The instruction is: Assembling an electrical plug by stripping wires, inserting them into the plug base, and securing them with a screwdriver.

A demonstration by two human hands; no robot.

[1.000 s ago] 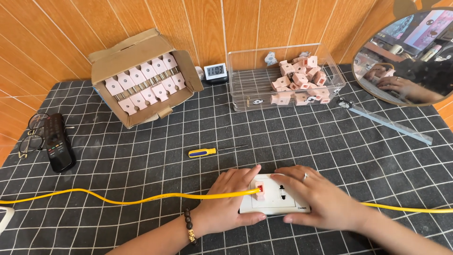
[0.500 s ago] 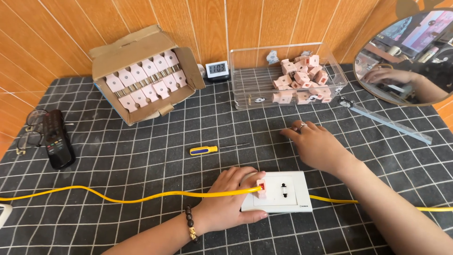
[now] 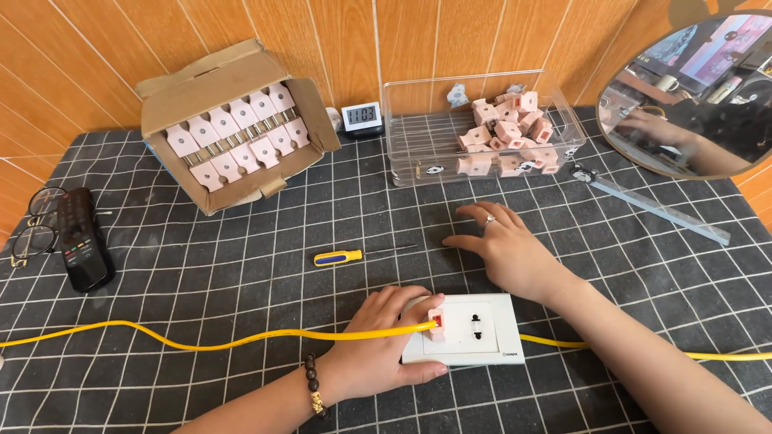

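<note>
Now R hand (image 3: 507, 253) off socket plate (image 3: 470, 329), fingers spread flat; L hand (image 3: 386, 341) still gripping it.

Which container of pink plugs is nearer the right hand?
The clear plastic bin at back centre-right, with pink plugs heaped loosely. The right hand lies just in front of it; the cardboard box, plugs in rows, sits far left.
</note>
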